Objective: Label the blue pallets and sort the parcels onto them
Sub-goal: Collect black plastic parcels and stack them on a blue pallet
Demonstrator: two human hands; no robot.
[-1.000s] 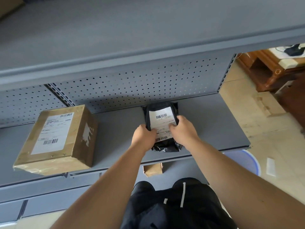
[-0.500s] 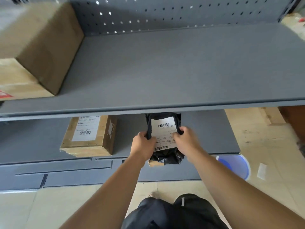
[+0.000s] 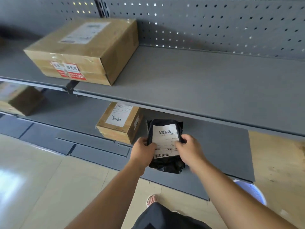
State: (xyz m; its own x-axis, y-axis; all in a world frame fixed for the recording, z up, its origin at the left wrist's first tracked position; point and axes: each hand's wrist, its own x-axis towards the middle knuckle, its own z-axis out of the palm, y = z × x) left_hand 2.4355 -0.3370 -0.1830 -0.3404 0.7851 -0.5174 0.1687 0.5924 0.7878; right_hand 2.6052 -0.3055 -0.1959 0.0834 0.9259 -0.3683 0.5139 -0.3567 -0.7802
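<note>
Soft, even daylight, fairly bright, with no hard shadows. A white glare patch washes out the floor (image 3: pixel 11 187) at lower left, and bright points shine through the pegboard (image 3: pixel 214 27) holes along the top. The upper shelf (image 3: pixel 198 83) throws a dim band beneath itself. Motion blur smears the box (image 3: pixel 21 101) at the left edge and the big box (image 3: pixel 85 50) label; the parcel (image 3: pixel 166 164) label shows crisp barcodes. Shelf edges bow with wide-angle distortion.

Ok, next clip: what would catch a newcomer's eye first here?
In the centre, the left hand and right hand grip a black parcel with a white label, over the lower shelf. A large cardboard box with a red sticker sits on the upper shelf, a smaller box below it beside the parcel.
</note>
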